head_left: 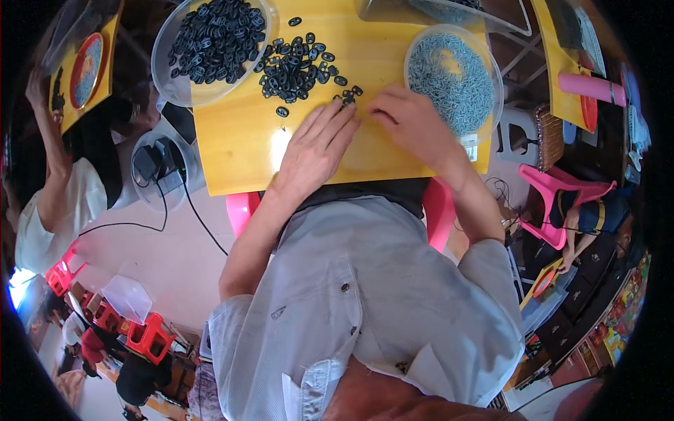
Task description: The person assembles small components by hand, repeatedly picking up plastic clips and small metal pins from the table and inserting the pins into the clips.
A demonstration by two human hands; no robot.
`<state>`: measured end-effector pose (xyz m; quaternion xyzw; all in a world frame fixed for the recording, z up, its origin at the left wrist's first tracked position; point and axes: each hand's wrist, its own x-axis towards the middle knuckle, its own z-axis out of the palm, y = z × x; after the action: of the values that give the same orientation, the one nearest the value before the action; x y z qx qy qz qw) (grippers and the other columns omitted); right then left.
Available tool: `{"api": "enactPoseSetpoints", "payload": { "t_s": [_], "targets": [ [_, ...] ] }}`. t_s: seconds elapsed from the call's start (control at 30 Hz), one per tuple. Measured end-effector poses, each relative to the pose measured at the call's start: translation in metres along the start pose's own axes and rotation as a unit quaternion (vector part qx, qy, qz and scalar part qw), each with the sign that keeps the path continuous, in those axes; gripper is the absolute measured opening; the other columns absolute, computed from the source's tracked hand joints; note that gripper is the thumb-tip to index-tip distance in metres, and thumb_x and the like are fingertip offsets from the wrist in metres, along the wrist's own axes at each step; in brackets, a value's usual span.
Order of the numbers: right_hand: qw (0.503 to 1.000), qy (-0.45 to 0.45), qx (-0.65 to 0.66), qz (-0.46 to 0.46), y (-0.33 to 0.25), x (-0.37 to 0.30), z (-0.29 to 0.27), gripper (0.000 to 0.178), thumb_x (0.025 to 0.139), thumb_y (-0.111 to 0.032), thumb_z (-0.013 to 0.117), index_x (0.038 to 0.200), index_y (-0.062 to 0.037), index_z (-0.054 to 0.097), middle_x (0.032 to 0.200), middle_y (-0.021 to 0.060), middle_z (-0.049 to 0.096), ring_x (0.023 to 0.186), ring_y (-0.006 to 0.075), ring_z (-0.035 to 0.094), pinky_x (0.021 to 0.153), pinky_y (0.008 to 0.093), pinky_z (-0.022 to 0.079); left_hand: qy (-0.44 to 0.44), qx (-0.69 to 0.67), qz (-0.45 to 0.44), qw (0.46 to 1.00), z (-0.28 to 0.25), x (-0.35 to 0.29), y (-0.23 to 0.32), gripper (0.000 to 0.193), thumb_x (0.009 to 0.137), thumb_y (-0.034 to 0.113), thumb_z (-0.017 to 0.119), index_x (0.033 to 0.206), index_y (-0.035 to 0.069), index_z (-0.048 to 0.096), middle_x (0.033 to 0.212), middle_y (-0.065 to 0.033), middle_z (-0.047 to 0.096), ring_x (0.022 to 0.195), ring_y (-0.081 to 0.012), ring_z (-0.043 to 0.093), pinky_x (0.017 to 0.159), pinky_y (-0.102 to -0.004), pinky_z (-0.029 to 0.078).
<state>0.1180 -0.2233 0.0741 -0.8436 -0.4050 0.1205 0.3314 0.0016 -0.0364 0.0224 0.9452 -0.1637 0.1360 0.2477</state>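
Observation:
My left hand [317,146] lies over the yellow table [239,158] with its fingers stretched out. Its fingertips touch a few small black oval pieces with holes [349,95]. Just right of them, my right hand [411,121] has curled fingers and thumb drawn together; anything between them is hidden. A loose pile of black oval pieces [291,74] spreads beyond my left hand. Farther left, a clear round tub [184,92] holds many more such pieces. Beside my right hand, another clear round tub [498,105] contains many small silvery screws [456,95].
A clear rectangular bin [368,10] stands at the table's far right. Black power adapters [158,160] with cables sit on a pale stool at the left. A pink chair [558,196] stands to the right. Other people sit at yellow tables on both sides.

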Motion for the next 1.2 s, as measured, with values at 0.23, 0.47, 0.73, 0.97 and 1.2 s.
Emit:
{"api": "enactPoseSetpoints", "payload": {
  "t_s": [0.23,0.47,0.73,0.97,1.2],
  "targets": [
    [0.999,-0.020,-0.017,0.025,-0.007,-0.007,0.021,0.010,0.085,-0.003,0.064,0.094,-0.0025,0.065,0.094,0.0137,0.064,0.086,0.0363,0.064,0.075,0.0416,0.053,-0.049,0.020,0.002,0.999,-0.011,0.019,-0.014,0.040,0.089,0.025,0.067,0.121,0.001,0.064,0.136,-0.0113,0.058,0.134,-0.0275,0.047,0.115,-0.0423,0.034],
    [0.999,-0.013,0.018,0.035,-0.005,0.000,0.028,0.011,0.085,-0.002,0.063,0.096,-0.0010,0.066,0.096,0.0148,0.065,0.087,0.0369,0.065,0.076,0.0408,0.053,0.035,0.011,-0.091,0.995,-0.018,0.013,-0.021,0.031,0.087,0.007,0.064,0.118,0.004,0.066,0.135,-0.0102,0.059,0.129,-0.0296,0.052,0.106,-0.0411,0.043],
    [0.996,0.046,0.056,0.052,0.001,-0.001,0.030,0.016,0.088,-0.002,0.062,0.102,-0.0009,0.068,0.097,0.0158,0.069,0.089,0.0358,0.068,0.078,0.0390,0.055,0.000,0.016,-0.071,0.997,-0.003,-0.014,-0.011,0.033,0.083,0.004,0.064,0.116,0.005,0.068,0.136,-0.0106,0.057,0.130,-0.0308,0.051,0.105,-0.0422,0.043],
    [0.994,0.040,0.075,0.069,0.000,-0.005,0.027,0.021,0.087,-0.002,0.060,0.107,-0.0002,0.066,0.104,0.0177,0.067,0.093,0.0381,0.066,0.081,0.0421,0.055,0.004,0.028,-0.079,0.996,0.001,-0.013,-0.003,0.035,0.082,0.002,0.066,0.116,0.009,0.068,0.137,-0.0115,0.056,0.131,-0.0334,0.049,0.106,-0.0449,0.042],
    [0.995,0.061,0.006,0.073,-0.002,-0.024,0.022,0.019,0.086,-0.002,0.065,0.105,-0.0018,0.067,0.096,0.0150,0.068,0.086,0.0328,0.068,0.075,0.0368,0.054,0.005,0.018,-0.077,0.997,0.002,-0.016,-0.001,0.039,0.080,0.001,0.065,0.117,0.011,0.068,0.137,-0.0118,0.055,0.131,-0.0341,0.049,0.107,-0.0462,0.041]
  ]
}}
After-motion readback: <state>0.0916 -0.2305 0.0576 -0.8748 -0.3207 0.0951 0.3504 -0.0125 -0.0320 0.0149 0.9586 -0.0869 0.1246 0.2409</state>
